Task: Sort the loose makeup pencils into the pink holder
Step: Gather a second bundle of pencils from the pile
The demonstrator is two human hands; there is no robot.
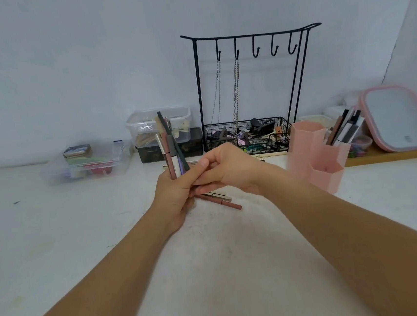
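The fingers [179, 183] of the left hand [174, 199] were wrapped around a bundle of makeup pencils [170, 148], gripping it near the lower ends so that the pencils stood roughly upright, fanning a little and leaning slightly left at the top. The right hand [229, 171] met the left across the bundle, its fingers [206, 182] curled in and its thumb pressed at the base of the pencils; whether it pinched a single pencil or only steadied the bunch could not be told. Just below the hands, a few loose pencils [221, 200] lay flat on the white worktop [213, 272], their long axes running from upper left to lower right, partly hidden by the hands. The pink holder [316, 155] stood to the right of both hands, near the right wrist, with several pencils already upright in its rear right compartment and its front compartment apparently empty. The right hand was the nearer to it, so carrying pencils over seemed to fall to that hand, with a rightward sweep and the pencils kept vertical to drop through an opening. Behind the hands stood a black wire jewellery stand [254, 89], and clear plastic boxes [158, 125] sat to the left.
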